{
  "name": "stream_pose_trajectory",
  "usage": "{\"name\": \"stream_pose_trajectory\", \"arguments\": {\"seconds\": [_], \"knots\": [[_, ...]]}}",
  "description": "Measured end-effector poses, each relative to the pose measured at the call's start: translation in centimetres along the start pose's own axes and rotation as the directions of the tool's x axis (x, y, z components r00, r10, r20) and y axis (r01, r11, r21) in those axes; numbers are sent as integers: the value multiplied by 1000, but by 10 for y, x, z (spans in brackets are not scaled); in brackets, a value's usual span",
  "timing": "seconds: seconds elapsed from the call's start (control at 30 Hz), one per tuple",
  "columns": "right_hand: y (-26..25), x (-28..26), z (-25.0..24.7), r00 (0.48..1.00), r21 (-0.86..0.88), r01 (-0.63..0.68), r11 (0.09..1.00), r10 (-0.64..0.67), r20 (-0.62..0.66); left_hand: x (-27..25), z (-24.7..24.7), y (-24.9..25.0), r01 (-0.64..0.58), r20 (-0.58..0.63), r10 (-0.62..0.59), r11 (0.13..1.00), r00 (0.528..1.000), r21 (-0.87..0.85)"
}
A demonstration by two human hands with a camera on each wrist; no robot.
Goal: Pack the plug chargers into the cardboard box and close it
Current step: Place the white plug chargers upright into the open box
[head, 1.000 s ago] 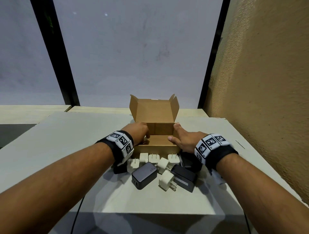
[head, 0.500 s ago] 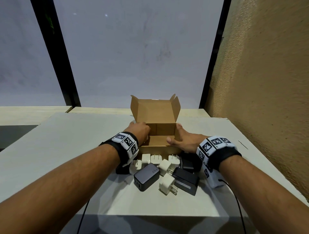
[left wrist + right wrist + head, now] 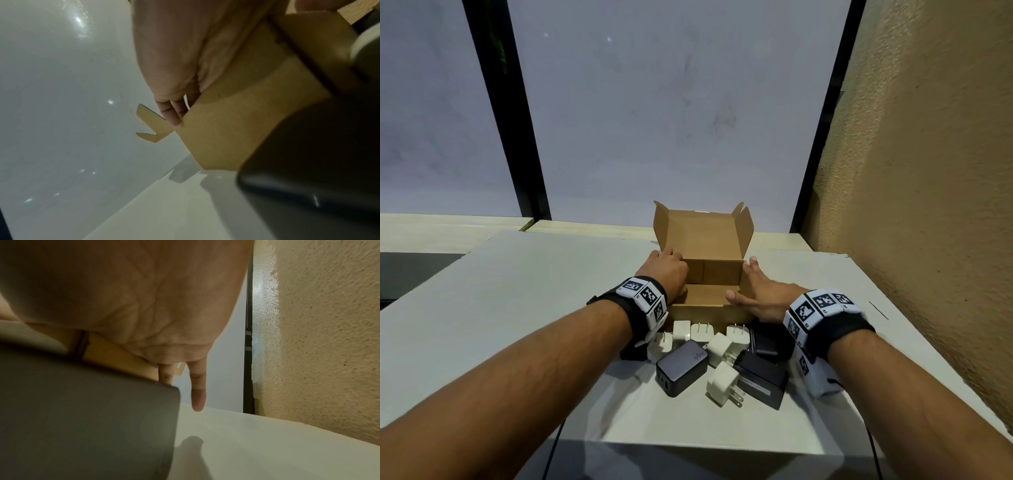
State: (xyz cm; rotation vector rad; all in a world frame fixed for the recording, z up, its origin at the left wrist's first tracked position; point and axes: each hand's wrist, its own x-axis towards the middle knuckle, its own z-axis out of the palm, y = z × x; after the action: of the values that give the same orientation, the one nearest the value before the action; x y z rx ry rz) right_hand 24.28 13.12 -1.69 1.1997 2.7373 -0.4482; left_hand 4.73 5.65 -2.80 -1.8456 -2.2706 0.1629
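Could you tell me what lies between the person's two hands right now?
The open cardboard box lies between the left hand and the right hand, one on each side wall; the head view shows this. It looks empty.

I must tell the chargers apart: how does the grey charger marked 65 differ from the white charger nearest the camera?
The grey charger is dark and larger; the white charger is pale and smaller. The white charger shows two metal prongs; on the grey charger none show. Both lie on the table, outside the box.
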Motion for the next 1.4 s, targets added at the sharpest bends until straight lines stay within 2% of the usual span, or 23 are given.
{"name": "stream_pose_trajectory", "arguments": {"seconds": [0.2, 0.33, 0.47, 0.57, 0.7, 0.87, 1.03, 1.17, 1.4], "knots": [[-4, 2, 7, 1000, 111, -12, 994, 14, -17, 2, 3, -3, 38, -4, -38, 999, 999, -30], [5, 15, 18, 995, 193, -20, 981, 38, -90, 0, 5, -3, 51, -12, -51, 998, 999, -36], [7, 18, 20, 994, 215, -28, 976, 49, -95, -2, 4, -4, 97, 7, -97, 989, 995, -111], [1, 7, 15, 996, 235, -11, 972, 31, -84, -5, 0, -2, 101, 14, -100, 990, 995, -102], [-3, 0, 11, 996, 223, -3, 975, 23, -88, -8, -4, 0, 147, 10, -146, 985, 989, -91], [-3, 4, 12, 997, 215, -37, 976, 50, -58, -10, -6, -2, 126, 14, -125, 987, 992, -100], [1, 10, 18, 994, 225, -29, 974, 53, -100, -10, -5, -3, 105, -41, -106, 994, 993, -39], [2, 12, 19, 995, 231, -30, 973, 52, -90, -11, -7, -1, 79, -25, -79, 996, 997, 32], [4, 9, 16, 994, 194, -48, 980, 65, -84, -11, -7, -1, 80, -74, -78, 996, 994, 29]]}}
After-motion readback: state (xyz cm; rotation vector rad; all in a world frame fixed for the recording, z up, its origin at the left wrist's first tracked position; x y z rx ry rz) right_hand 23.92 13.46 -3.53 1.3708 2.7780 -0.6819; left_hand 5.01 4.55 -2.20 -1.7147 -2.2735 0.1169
